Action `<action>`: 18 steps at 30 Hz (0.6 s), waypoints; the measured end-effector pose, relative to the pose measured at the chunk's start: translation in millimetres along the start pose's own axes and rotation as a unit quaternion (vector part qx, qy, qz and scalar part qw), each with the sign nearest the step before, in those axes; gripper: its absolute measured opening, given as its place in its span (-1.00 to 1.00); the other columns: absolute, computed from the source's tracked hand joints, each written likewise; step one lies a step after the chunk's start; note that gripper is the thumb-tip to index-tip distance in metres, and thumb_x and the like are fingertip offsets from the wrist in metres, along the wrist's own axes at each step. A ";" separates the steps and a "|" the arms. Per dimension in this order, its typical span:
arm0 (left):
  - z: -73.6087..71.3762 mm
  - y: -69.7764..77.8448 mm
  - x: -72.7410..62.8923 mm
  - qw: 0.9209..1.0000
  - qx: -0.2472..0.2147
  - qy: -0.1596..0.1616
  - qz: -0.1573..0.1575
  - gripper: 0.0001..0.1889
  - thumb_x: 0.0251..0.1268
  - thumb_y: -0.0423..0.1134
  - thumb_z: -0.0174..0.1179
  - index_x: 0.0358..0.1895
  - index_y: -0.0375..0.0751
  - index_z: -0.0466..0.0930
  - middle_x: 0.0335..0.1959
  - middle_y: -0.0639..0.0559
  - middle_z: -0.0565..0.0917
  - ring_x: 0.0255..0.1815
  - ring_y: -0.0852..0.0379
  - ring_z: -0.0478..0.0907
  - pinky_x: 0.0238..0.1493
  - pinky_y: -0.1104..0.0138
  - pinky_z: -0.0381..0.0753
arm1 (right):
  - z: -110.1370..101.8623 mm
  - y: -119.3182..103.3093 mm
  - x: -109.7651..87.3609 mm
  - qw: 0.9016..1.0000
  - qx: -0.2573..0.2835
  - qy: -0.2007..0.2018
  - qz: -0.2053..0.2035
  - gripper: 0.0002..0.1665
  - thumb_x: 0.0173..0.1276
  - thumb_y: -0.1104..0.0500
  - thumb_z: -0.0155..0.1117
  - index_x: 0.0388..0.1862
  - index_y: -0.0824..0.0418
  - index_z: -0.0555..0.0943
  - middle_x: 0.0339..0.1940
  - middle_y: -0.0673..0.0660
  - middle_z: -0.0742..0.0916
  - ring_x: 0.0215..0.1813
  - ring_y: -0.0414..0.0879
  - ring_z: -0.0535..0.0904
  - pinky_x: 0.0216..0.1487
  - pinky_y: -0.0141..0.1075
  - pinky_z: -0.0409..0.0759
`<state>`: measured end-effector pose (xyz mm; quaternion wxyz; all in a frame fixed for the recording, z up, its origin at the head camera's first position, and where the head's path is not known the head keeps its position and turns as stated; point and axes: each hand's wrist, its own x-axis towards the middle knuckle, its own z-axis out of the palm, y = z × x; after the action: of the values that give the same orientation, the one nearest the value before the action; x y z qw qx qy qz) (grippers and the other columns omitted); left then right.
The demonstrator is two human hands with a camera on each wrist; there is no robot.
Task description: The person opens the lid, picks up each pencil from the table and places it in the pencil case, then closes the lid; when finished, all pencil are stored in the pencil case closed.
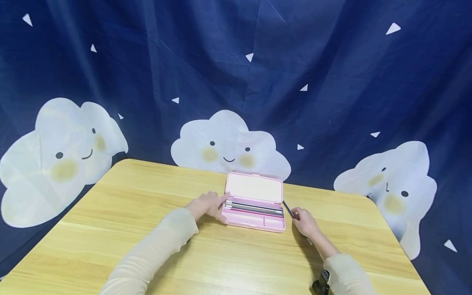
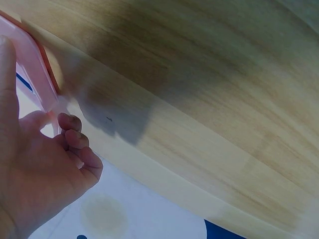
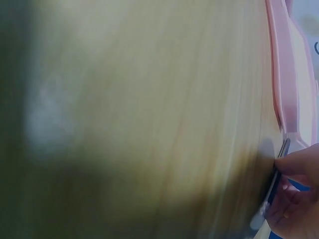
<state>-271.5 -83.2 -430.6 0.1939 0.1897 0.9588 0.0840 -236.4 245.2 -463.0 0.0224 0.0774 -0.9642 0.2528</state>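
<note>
A pink pencil case [image 1: 254, 223] stands on the wooden table with its lid [image 1: 254, 187] raised. Several pencils [image 1: 254, 208] lie in its long rear compartment. At the case's left end my left hand [image 1: 212, 205] holds on, thumb by the front corner and index finger near the hinge; in the left wrist view its other fingers [image 2: 77, 139] are curled. To the right of the case, my right hand [image 1: 306, 223] pinches a dark pencil [image 1: 289, 209] whose far tip reaches the case's right edge. Its whitish rear end [image 3: 257, 220] is blurred in the right wrist view.
The front of the case has a long tray and a small divided section [image 1: 274, 222]. The wooden table [image 1: 236, 262] has its back edge just behind the case. A dark blue curtain [image 1: 206, 53] with smiling clouds hangs behind. A black device [image 1: 321, 282] sits on the right wrist.
</note>
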 end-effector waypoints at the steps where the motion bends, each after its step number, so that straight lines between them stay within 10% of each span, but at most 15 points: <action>1: 0.0 0.1 -0.1 1.000 0.002 0.000 0.001 0.09 -0.23 0.27 0.33 0.43 0.00 0.00 0.19 -0.29 0.36 0.15 -0.11 0.30 0.17 0.06 0.27 | -0.1 0.0 -0.4 1.000 0.003 0.002 0.001 -0.73 0.05 0.45 0.12 -0.20 0.46 0.53 -0.51 0.15 0.53 -0.38 0.01 0.44 -0.29 -0.10 0.45; 18: 0.4 -1.2 0.6 1.000 -0.003 -0.004 -0.007 0.09 -0.23 0.29 0.32 0.43 0.04 -0.02 0.23 -0.30 0.32 0.22 -0.14 0.25 0.22 0.03 0.24 | -13.2 -3.6 2.7 0.997 -0.002 0.079 0.020 -0.61 0.11 0.50 -0.03 -0.04 0.49 0.46 -0.45 0.26 0.51 -0.30 0.14 0.43 -0.22 0.01 0.41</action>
<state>-272.2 -84.1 -431.5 0.1993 0.1825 0.9591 0.0842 -238.5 248.1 -449.5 0.0938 0.0376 -0.9612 0.2566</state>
